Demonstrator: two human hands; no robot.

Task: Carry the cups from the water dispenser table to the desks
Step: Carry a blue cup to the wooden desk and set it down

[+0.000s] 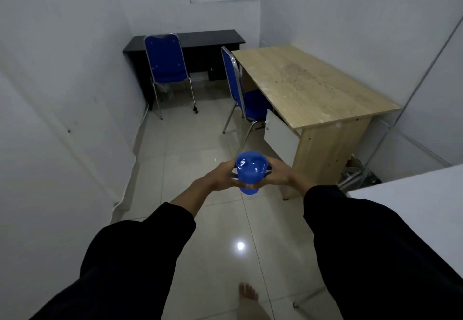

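A blue plastic cup [251,169] with liquid in it is held upright in front of me, above the tiled floor. My left hand [221,177] wraps its left side and my right hand [278,173] wraps its right side. Both arms are in black sleeves. A light wooden desk [308,86] stands ahead to the right, its top bare and dusty. A black desk [200,40] stands against the far wall.
One blue chair [166,64] faces the black desk, another blue chair [240,89] is tucked beside the wooden desk. A white table edge [411,202] is at the right. White walls close in on both sides. My bare foot [248,292] is on the glossy tiles.
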